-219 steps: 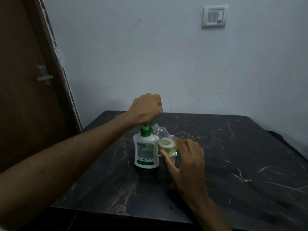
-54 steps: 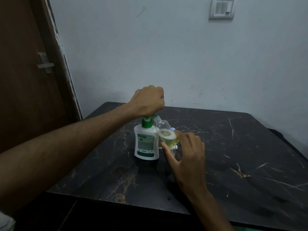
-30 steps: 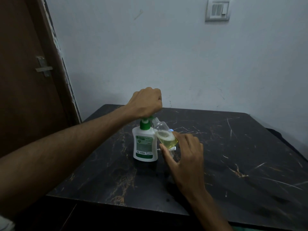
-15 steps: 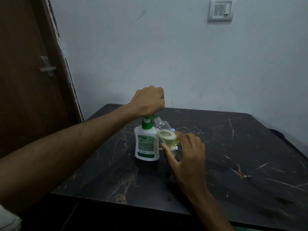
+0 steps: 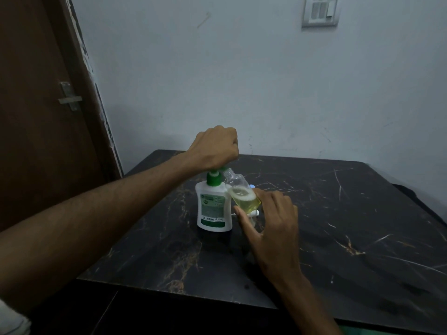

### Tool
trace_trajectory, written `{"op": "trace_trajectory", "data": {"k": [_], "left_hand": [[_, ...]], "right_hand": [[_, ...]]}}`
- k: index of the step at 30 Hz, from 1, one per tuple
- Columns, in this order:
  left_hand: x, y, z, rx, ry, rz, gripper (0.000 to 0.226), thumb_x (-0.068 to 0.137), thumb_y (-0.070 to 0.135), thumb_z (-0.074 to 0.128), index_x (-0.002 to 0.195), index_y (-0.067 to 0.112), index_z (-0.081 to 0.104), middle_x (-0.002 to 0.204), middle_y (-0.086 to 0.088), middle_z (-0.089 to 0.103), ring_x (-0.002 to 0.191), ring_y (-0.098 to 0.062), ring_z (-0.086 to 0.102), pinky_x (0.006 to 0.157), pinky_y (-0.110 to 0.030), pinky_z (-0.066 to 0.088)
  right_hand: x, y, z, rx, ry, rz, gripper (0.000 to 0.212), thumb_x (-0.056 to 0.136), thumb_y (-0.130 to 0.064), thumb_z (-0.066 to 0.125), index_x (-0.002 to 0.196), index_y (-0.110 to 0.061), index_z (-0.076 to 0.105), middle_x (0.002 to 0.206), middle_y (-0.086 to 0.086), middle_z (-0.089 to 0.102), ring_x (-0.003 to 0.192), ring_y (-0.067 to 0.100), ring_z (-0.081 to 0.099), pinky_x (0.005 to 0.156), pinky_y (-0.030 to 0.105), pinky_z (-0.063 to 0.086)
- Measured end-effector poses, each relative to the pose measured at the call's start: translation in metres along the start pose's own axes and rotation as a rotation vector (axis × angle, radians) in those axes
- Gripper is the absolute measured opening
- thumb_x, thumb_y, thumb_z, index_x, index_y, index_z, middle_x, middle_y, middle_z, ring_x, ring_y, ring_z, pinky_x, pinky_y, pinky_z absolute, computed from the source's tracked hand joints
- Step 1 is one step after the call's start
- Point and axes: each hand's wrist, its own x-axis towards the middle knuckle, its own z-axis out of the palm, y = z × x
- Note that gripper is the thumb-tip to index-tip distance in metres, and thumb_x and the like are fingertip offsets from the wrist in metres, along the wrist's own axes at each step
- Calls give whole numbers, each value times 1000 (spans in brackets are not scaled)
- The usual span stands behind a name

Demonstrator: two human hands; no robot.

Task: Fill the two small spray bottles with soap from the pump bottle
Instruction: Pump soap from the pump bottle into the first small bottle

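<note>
While the left hand [image 5: 215, 147], fisted, pressed the pump bottle [image 5: 213, 204], the right hand [image 5: 271, 228] clamped the tilted, half-filled spray bottle [image 5: 242, 193]; further pumping seemed due.

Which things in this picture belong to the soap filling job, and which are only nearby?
In use:
- white pump bottle with green pump
- small clear bottle, partly filled with yellow soap
- left hand
- right hand

Only nearby:
- black marble table
- wall switch
- brown door

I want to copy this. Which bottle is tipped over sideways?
The small clear bottle in the right hand leans toward the pump; the white pump bottle stands upright.
</note>
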Motion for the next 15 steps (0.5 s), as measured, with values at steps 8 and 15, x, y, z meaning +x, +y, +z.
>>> {"op": "trace_trajectory", "data": {"k": [8,15], "left_hand": [[3,0,-2,-7,11,11,18,91,12,51,96,6,66,93,-10,71,79,-31,64,68,-38,46],[2,-1,-2,-7,7,5,12,87,12,50,87,11,62,88,-9,70,71,-27,60,64,-36,45]], "right_hand": [[-1,1,0,-2,-5,6,51,97,-55,56,128,-16,66,108,-2,64,97,13,52,82,30,39],[-1,2,1,19,3,-2,49,96,-54,57,127,-17,65,108,-1,64,96,13,52,81,33,43]]}}
